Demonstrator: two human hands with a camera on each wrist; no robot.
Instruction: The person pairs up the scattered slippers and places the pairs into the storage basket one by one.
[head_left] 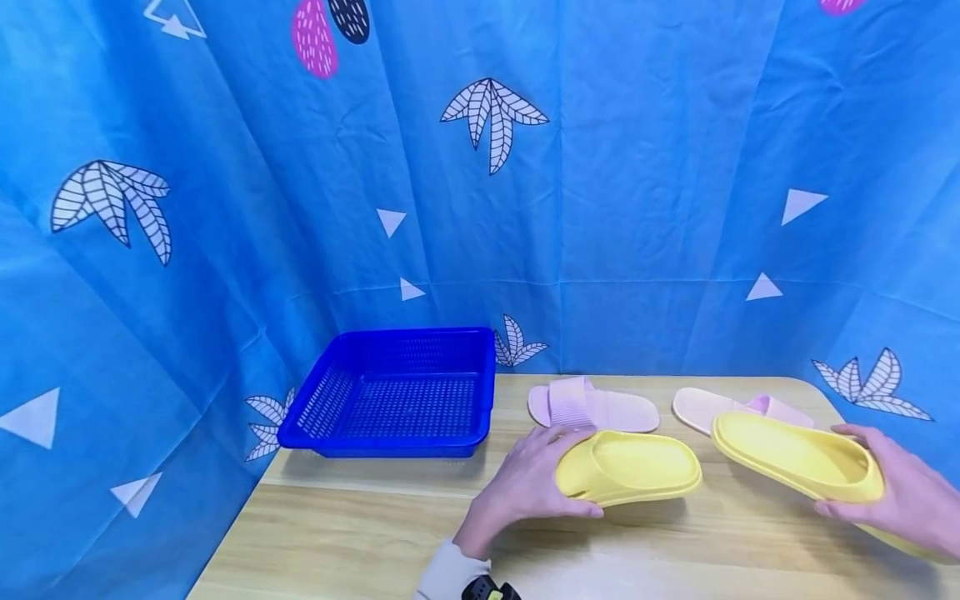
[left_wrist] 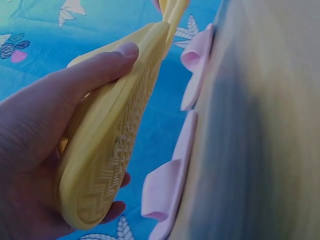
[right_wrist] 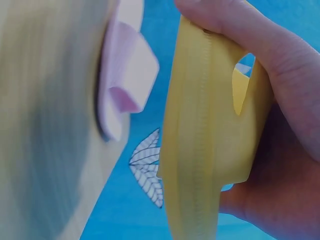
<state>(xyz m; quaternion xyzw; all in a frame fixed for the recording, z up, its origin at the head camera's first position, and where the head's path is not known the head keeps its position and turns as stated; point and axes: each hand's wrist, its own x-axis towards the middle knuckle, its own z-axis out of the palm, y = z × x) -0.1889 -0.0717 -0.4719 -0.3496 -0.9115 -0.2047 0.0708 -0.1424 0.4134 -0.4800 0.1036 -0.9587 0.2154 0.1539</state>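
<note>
My left hand (head_left: pixel 528 479) grips a yellow slipper (head_left: pixel 645 462) round its closed toe end, with the heel pointing right. That slipper is held above the wooden table, and its patterned sole (left_wrist: pixel 107 167) shows in the left wrist view. A second yellow slipper (head_left: pixel 787 450) is in my right hand (head_left: pixel 911 492), fingers and thumb round its upper and the heel pointing left. Behind the yellow pair lie two pink slippers, the left one (head_left: pixel 626 411) with its strap to the left, the other (head_left: pixel 701 408) partly covered by the yellow slipper in the right hand.
A blue plastic basket (head_left: pixel 483 392) with perforated walls stands at the back left of the wooden table (head_left: pixel 352 525). Behind the table hangs a blue curtain (head_left: pixel 630 208) with leaf and triangle prints. A dark watch (head_left: pixel 487 588) sits on the left wrist.
</note>
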